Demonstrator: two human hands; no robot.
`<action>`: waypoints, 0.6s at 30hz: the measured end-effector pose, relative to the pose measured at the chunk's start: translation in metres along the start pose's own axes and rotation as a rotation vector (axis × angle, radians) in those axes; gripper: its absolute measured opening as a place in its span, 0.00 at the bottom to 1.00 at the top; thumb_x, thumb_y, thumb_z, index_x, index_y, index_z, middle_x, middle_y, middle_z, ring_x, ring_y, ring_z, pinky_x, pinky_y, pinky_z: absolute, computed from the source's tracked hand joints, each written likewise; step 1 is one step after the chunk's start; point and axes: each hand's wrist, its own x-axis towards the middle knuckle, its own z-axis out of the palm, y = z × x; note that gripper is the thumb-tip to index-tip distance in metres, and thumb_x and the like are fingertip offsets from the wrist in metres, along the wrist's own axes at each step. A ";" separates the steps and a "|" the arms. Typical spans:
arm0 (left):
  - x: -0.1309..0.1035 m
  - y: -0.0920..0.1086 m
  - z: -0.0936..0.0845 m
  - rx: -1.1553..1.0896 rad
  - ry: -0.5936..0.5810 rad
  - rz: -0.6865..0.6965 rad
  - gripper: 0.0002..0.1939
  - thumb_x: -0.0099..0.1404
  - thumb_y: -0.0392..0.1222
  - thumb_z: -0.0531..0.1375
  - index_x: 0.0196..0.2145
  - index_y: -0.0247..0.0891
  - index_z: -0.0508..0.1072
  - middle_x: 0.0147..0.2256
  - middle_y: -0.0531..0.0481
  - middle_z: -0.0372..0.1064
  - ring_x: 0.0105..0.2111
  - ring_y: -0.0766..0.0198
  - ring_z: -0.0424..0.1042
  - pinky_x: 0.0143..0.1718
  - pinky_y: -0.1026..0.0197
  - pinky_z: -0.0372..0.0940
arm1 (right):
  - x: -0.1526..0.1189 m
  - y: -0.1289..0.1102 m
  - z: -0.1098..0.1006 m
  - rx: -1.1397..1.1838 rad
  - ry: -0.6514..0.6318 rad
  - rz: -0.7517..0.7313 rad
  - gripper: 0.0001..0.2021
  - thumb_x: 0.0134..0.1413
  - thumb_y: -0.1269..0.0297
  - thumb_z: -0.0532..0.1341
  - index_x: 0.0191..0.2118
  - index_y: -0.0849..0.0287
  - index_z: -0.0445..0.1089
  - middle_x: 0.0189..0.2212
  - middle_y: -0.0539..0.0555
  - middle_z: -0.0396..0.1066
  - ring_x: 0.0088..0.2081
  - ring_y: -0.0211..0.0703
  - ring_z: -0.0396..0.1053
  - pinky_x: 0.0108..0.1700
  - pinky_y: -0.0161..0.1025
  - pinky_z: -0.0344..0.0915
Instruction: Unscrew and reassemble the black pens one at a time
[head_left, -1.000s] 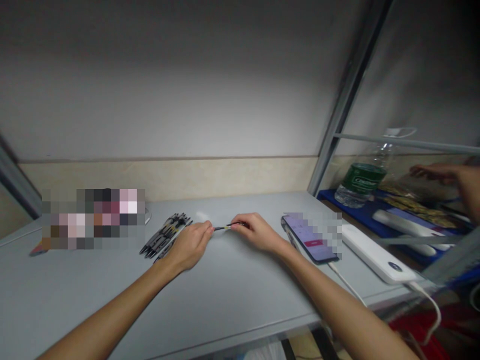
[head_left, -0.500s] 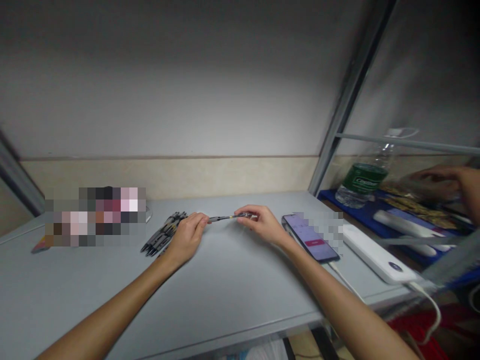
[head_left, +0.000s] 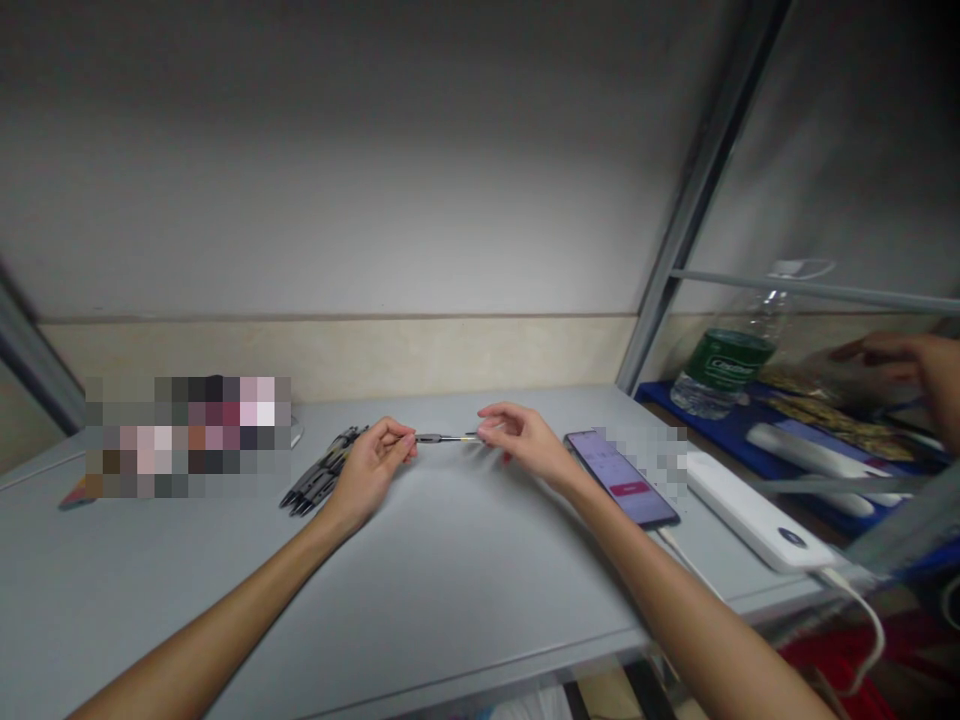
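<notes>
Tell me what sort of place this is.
Possibly a shared dormitory or workroom: a grey metal post stands between this grey desk and a neighbouring spot, where another person's hand shows.

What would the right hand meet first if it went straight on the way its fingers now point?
Most likely the pen held out by the left hand; its near end lies close to the fingertips of the right hand, though depth leaves contact unclear.
</notes>
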 end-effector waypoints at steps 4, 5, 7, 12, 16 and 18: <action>0.001 -0.002 0.000 -0.017 0.009 0.001 0.10 0.60 0.46 0.58 0.32 0.37 0.66 0.25 0.54 0.67 0.28 0.68 0.66 0.34 0.65 0.59 | -0.001 -0.004 0.000 0.000 -0.092 0.149 0.21 0.52 0.48 0.56 0.26 0.64 0.68 0.19 0.53 0.66 0.19 0.33 0.62 0.17 0.30 0.57; 0.001 -0.003 -0.001 -0.016 0.010 0.002 0.10 0.60 0.46 0.58 0.31 0.37 0.66 0.25 0.54 0.67 0.28 0.68 0.66 0.34 0.65 0.59 | -0.002 -0.005 0.000 0.028 -0.090 0.143 0.18 0.49 0.50 0.59 0.26 0.64 0.68 0.19 0.52 0.66 0.19 0.33 0.62 0.18 0.30 0.57; 0.002 -0.005 -0.001 -0.013 0.004 0.004 0.10 0.61 0.46 0.58 0.31 0.37 0.66 0.25 0.54 0.67 0.28 0.68 0.66 0.34 0.65 0.59 | -0.003 -0.008 -0.001 0.099 -0.063 0.108 0.15 0.42 0.55 0.66 0.31 0.62 0.69 0.24 0.50 0.68 0.21 0.33 0.64 0.19 0.30 0.59; 0.002 -0.010 -0.002 -0.010 -0.007 0.003 0.10 0.61 0.46 0.58 0.31 0.37 0.65 0.24 0.55 0.67 0.27 0.69 0.66 0.33 0.65 0.59 | -0.003 -0.008 -0.003 0.111 -0.023 0.124 0.20 0.43 0.54 0.66 0.41 0.59 0.68 0.32 0.52 0.70 0.23 0.33 0.66 0.20 0.29 0.61; 0.002 -0.009 -0.002 0.007 -0.020 -0.002 0.09 0.61 0.46 0.58 0.31 0.37 0.65 0.25 0.55 0.68 0.28 0.68 0.66 0.33 0.65 0.59 | -0.001 -0.003 -0.001 -0.002 -0.083 0.225 0.23 0.53 0.47 0.55 0.23 0.66 0.68 0.17 0.53 0.66 0.15 0.30 0.59 0.17 0.30 0.56; 0.002 -0.008 -0.003 0.018 -0.021 -0.002 0.10 0.62 0.46 0.57 0.31 0.37 0.65 0.25 0.54 0.68 0.28 0.68 0.66 0.34 0.65 0.59 | -0.001 -0.003 0.000 0.042 -0.087 0.216 0.19 0.49 0.51 0.61 0.23 0.65 0.68 0.18 0.51 0.66 0.17 0.30 0.61 0.19 0.29 0.58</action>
